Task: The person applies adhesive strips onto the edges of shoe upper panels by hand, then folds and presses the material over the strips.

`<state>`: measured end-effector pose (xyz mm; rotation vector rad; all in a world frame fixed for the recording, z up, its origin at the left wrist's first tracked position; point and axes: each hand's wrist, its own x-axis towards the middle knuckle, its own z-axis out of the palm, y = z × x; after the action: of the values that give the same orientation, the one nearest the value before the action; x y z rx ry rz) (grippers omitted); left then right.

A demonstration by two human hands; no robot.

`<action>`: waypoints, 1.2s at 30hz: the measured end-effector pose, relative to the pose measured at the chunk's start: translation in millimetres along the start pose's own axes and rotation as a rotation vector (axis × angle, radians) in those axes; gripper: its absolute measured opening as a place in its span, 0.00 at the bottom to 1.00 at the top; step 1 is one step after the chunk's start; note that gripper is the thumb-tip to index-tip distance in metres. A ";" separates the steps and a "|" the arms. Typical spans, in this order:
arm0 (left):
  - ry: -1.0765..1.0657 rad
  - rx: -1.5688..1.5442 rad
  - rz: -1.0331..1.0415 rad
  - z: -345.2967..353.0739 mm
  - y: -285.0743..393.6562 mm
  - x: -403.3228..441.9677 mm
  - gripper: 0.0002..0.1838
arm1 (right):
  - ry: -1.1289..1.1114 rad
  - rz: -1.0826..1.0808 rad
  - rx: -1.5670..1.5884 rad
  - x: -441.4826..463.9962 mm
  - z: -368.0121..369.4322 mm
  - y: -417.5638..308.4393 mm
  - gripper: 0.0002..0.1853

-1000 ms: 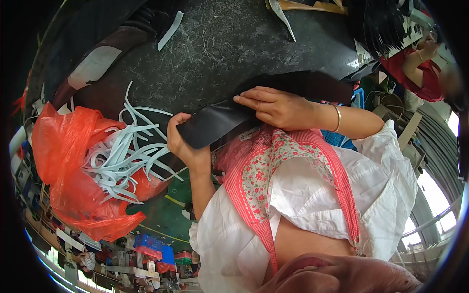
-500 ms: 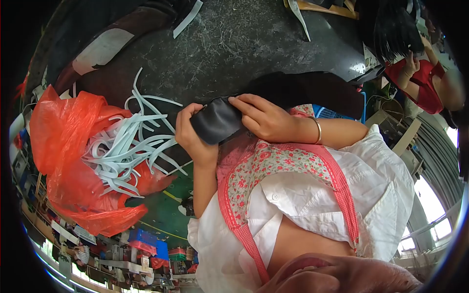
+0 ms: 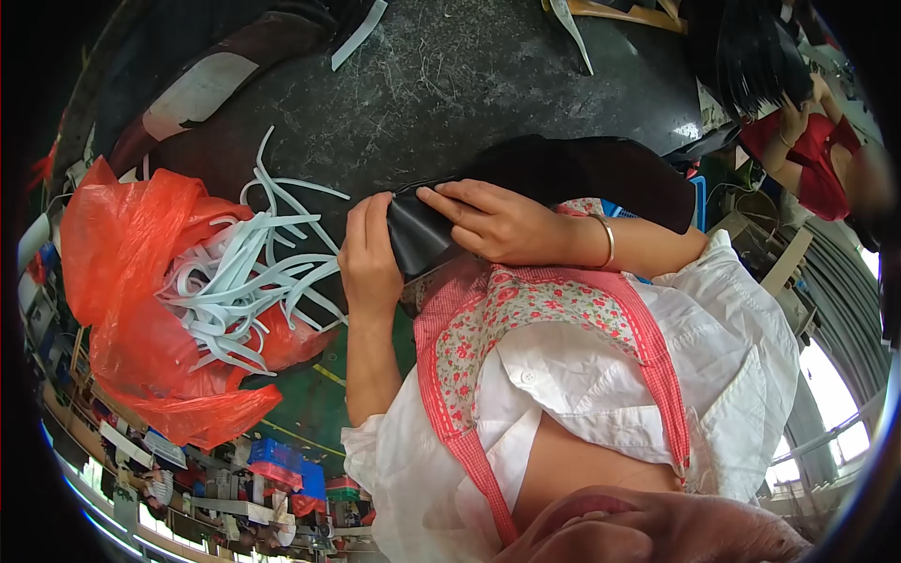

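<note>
My left hand (image 3: 369,255) is closed on the left end of a black leather-like piece (image 3: 418,235), fingertips at its upper edge. Beside it on the right, my right hand (image 3: 493,223), with a bangle at the wrist, pinches the same piece at its upper edge. The piece is folded or bent between the hands, and its underside is hidden. A longer dark piece (image 3: 601,174) extends to the right behind my right hand; whether the two are joined, I cannot tell. Pale blue strips (image 3: 230,291) lie in a red plastic bag (image 3: 131,272) to the left.
The dark, scratched tabletop (image 3: 422,94) lies beyond my hands. A pointed tool or strip (image 3: 571,36) is at its far edge, and another pale strip (image 3: 359,36) at the upper left. At the right, a person in red (image 3: 807,159) handles black strips (image 3: 760,66).
Both hands have shifted left and up from their first position, then come closer together. My left hand's fingers have moved up over the black piece, and less of its surface shows.
</note>
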<state>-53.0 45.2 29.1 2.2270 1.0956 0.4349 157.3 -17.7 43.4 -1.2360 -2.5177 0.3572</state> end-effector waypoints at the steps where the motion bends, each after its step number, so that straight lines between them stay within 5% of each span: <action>1: 0.008 0.009 0.014 -0.2 0.8 2.0 0.24 | -0.007 0.001 -0.006 0.6 -0.2 0.4 0.11; 8: 0.043 -0.106 -0.085 -8.8 1.7 16.4 0.16 | -0.117 -0.025 -0.140 11.7 -1.8 -3.0 0.14; 12: 0.427 0.151 0.132 -6.3 33.8 3.1 0.11 | -0.144 -0.028 -0.185 20.7 -3.0 -5.2 0.15; 15: 0.111 -0.216 0.047 18.3 52.2 0.4 0.15 | -0.130 -0.002 -0.006 8.1 -13.5 2.2 0.13; 17: -0.004 -0.226 0.099 29.6 55.4 2.5 0.21 | -0.282 0.056 0.179 -14.3 -39.2 10.3 0.12; 21: -0.122 0.057 0.186 40.8 68.1 16.3 0.31 | -0.081 0.257 0.189 -45.8 -83.6 47.0 0.23; 36: -0.212 -0.095 0.079 27.8 87.9 45.9 0.15 | -0.246 0.090 0.282 -47.8 -80.3 84.4 0.19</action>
<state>41.8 29.9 66.3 2.1804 0.8617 0.2706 276.5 1.1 79.4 -1.2583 -2.4981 0.9031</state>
